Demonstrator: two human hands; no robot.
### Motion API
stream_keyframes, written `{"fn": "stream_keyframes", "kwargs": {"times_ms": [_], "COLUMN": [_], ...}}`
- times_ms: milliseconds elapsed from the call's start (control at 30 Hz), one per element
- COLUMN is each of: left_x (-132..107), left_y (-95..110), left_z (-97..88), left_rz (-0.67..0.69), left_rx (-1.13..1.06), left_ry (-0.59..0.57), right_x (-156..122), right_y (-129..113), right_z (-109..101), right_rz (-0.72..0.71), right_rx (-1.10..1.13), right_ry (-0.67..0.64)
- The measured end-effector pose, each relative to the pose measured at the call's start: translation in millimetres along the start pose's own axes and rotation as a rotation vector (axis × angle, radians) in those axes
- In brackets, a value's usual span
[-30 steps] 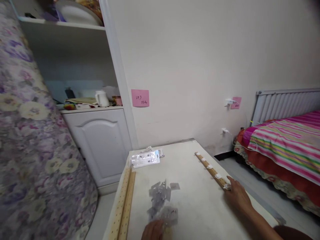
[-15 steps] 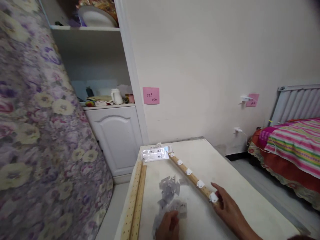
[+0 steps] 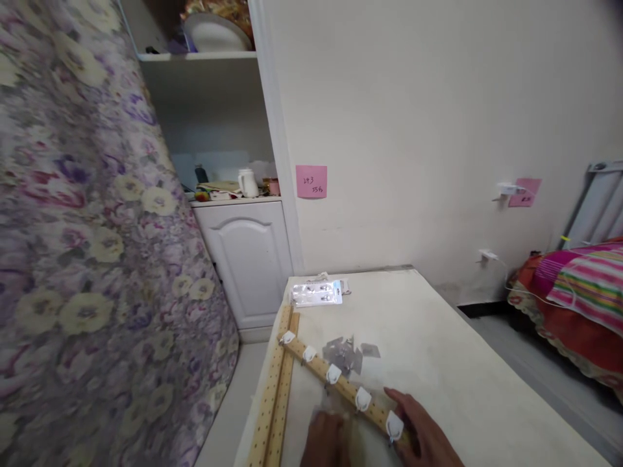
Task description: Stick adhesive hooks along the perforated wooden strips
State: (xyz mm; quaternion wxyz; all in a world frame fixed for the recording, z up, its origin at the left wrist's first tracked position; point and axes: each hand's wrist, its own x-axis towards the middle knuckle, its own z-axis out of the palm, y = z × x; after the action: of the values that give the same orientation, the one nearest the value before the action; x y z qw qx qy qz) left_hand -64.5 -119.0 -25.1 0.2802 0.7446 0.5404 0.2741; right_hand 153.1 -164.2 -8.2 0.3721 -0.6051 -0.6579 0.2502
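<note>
A wooden strip (image 3: 346, 387) with a row of white tags (image 3: 333, 373) and small metal parts slants across the table. My right hand (image 3: 421, 428) is closed around its near end, beside the last tag. The far end lies over two perforated wooden strips (image 3: 273, 389) at the table's left side. My left hand (image 3: 325, 438), somewhat blurred, is low in the view with its fingers curled; whatever is in them does not show. Small clear plastic pieces (image 3: 343, 353) lie in a loose pile beyond the slanting strip.
A clear packet with metal bits (image 3: 317, 293) lies at the far end of the white table (image 3: 438, 350). A flowered curtain (image 3: 111, 259) hangs on the left by a white cupboard (image 3: 243, 259). To the right stands a bed with a striped cover (image 3: 591, 279).
The tagged strip has swung left, its far end passing from beside the packet to over the two strips. My right hand moved left and nearer with it. The view has turned slightly left.
</note>
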Motion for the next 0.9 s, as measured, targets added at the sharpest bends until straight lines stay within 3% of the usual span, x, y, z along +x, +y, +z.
{"fn": "stream_keyframes", "kwargs": {"times_ms": [100, 167, 300, 400, 533, 733, 900], "left_x": [-2.3, -3.5, -5.9, -1.3, 21.9, 66.3, 64.0], "left_y": [0.9, -3.9, -18.5, -18.4, -6.1, -6.8, -10.7], "left_z": [-21.4, -23.7, -0.2, 23.5, 30.9, 4.0, 1.9], "left_rz": [-0.001, -0.021, -0.106, -0.179, -0.097, 0.139, 0.016], "left_rx": [0.267, 0.363, 0.43, 0.451, 0.318, 0.034, -0.009], "left_ry": [0.023, 0.052, 0.066, 0.178, 0.289, 0.301, 0.336], "right_x": [5.6, 10.7, 20.6, 24.8, 23.6, 17.5, 14.2], "right_y": [7.3, 13.1, 24.0, 30.8, 44.1, 66.7, 63.0], "right_z": [-14.4, -24.9, -44.1, -54.7, -61.0, -63.1, -63.8], "right_rz": [0.033, 0.034, 0.032, 0.016, 0.009, 0.022, 0.04], "right_rx": [-0.017, -0.002, 0.016, 0.01, 0.038, 0.073, 0.07], "right_ry": [0.013, 0.029, 0.038, 0.036, 0.037, 0.031, 0.053]}}
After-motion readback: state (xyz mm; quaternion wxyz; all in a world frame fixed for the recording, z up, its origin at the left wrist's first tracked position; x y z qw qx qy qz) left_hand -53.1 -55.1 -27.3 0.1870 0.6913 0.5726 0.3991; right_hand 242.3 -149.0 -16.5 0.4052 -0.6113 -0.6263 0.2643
